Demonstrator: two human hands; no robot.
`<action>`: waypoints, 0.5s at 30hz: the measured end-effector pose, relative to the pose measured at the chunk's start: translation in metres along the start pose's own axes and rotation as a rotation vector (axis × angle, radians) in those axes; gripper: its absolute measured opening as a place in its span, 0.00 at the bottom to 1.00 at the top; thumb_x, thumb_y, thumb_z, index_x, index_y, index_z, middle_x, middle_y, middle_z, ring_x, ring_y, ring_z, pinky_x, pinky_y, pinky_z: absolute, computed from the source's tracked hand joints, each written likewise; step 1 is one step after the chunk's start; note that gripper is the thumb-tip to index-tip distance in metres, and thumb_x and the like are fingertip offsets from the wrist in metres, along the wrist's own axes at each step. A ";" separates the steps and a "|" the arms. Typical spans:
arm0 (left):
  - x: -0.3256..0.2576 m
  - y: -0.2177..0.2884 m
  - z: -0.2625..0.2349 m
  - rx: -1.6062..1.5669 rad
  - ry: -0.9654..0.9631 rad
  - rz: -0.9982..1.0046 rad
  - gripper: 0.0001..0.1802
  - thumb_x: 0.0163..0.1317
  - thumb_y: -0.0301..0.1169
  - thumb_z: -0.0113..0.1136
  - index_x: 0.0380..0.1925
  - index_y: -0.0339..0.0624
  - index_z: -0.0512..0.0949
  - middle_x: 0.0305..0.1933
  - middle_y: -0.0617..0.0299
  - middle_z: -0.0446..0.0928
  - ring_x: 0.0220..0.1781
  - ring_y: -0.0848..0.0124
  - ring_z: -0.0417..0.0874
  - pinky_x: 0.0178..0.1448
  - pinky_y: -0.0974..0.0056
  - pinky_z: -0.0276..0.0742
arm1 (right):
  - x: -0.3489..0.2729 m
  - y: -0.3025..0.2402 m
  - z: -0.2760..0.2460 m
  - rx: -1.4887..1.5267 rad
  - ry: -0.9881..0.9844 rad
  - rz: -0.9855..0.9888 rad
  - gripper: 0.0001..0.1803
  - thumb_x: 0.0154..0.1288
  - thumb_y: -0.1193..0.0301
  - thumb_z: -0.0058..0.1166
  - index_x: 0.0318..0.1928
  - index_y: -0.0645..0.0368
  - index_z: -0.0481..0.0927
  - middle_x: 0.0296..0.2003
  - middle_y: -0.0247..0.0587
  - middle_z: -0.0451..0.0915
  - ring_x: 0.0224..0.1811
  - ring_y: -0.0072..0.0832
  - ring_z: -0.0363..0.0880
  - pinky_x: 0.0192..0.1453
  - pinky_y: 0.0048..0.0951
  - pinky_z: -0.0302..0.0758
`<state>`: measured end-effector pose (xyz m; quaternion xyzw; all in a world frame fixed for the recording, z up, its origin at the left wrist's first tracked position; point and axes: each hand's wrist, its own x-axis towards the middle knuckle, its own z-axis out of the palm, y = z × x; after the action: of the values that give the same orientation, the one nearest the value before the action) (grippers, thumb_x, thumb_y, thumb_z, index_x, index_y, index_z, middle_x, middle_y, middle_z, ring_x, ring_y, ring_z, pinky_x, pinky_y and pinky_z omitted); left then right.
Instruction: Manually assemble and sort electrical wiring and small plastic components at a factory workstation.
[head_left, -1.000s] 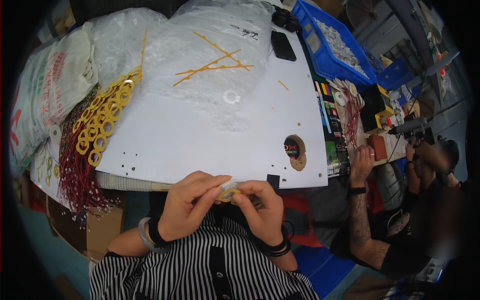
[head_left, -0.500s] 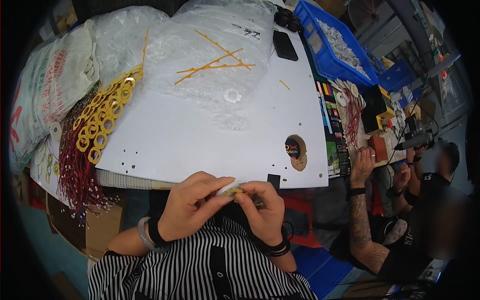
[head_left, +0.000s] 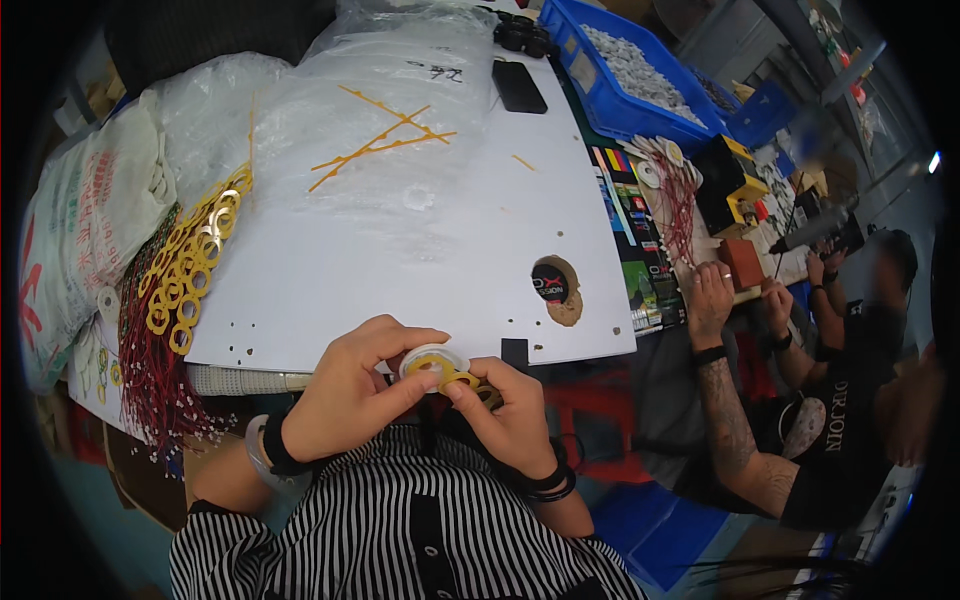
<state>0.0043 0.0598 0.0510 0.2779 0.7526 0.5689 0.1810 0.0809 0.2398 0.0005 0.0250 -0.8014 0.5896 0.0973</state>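
Note:
Just beyond the near edge of the table, my left hand (head_left: 350, 390) grips a white round plastic part (head_left: 446, 353) between thumb and fingers. A yellow ring lies against the face of that part, under my left thumb. My right hand (head_left: 515, 420) pinches a short strip of yellow rings (head_left: 463, 381) between thumb and forefinger, beside the white part. Some of the strip is hidden by my right fingers. On the left of the table lies a bundle of yellow ring strips (head_left: 190, 285) over many dark red wires (head_left: 150, 370) with small white connectors.
Clear plastic bags (head_left: 390, 130) cover the table's far side, with thin orange strips (head_left: 370, 150) on top. A woven sack (head_left: 95, 230) stands left. A phone (head_left: 518, 87) and a blue crate (head_left: 620, 75) of white parts sit far right. A co-worker's hand (head_left: 711, 295) rests at the right-hand bench.
My hands have turned the white part, so its face and the yellow ring against it now show. More of the yellow strip in my right hand is visible. The whole view has shifted slightly.

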 end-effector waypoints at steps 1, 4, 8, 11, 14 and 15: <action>0.004 0.002 0.003 0.005 -0.019 0.008 0.14 0.59 0.26 0.61 0.46 0.35 0.79 0.34 0.62 0.73 0.28 0.80 0.74 0.27 0.78 0.72 | -0.002 0.001 -0.002 0.011 0.033 -0.035 0.10 0.62 0.71 0.58 0.40 0.65 0.78 0.28 0.42 0.80 0.26 0.23 0.79 0.30 0.22 0.73; 0.022 0.007 0.007 0.150 -0.132 0.126 0.12 0.56 0.26 0.63 0.41 0.35 0.80 0.34 0.61 0.74 0.27 0.76 0.74 0.29 0.75 0.72 | -0.009 0.008 -0.004 0.039 0.104 -0.022 0.10 0.62 0.71 0.59 0.40 0.65 0.78 0.28 0.43 0.80 0.25 0.25 0.78 0.30 0.23 0.73; 0.036 0.016 0.024 0.285 -0.140 0.200 0.10 0.53 0.27 0.65 0.36 0.37 0.80 0.31 0.60 0.75 0.28 0.69 0.76 0.33 0.67 0.72 | -0.017 0.017 -0.013 0.077 0.090 0.049 0.12 0.65 0.67 0.56 0.40 0.64 0.80 0.23 0.45 0.78 0.21 0.28 0.77 0.26 0.25 0.71; 0.047 0.026 0.044 0.431 -0.145 0.264 0.10 0.53 0.27 0.65 0.36 0.39 0.80 0.30 0.59 0.76 0.29 0.66 0.77 0.34 0.65 0.73 | -0.024 0.017 -0.022 0.052 0.214 0.038 0.12 0.66 0.67 0.55 0.42 0.63 0.81 0.25 0.44 0.80 0.22 0.26 0.79 0.26 0.23 0.72; 0.062 0.040 0.073 0.594 -0.145 0.459 0.10 0.53 0.27 0.65 0.36 0.39 0.79 0.30 0.58 0.77 0.29 0.67 0.78 0.33 0.65 0.73 | -0.034 0.022 -0.037 0.072 0.384 0.034 0.11 0.66 0.69 0.54 0.44 0.64 0.81 0.27 0.42 0.82 0.23 0.23 0.80 0.26 0.21 0.73; 0.068 0.044 0.081 0.637 -0.147 0.524 0.10 0.53 0.26 0.65 0.36 0.39 0.79 0.29 0.59 0.78 0.30 0.69 0.79 0.33 0.66 0.73 | -0.037 0.025 -0.043 0.085 0.443 0.049 0.11 0.66 0.71 0.54 0.44 0.64 0.81 0.28 0.41 0.83 0.24 0.20 0.80 0.27 0.20 0.73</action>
<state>0.0083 0.1726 0.0723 0.5420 0.7797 0.3132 -0.0115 0.1188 0.2858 -0.0170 -0.1205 -0.7353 0.6160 0.2557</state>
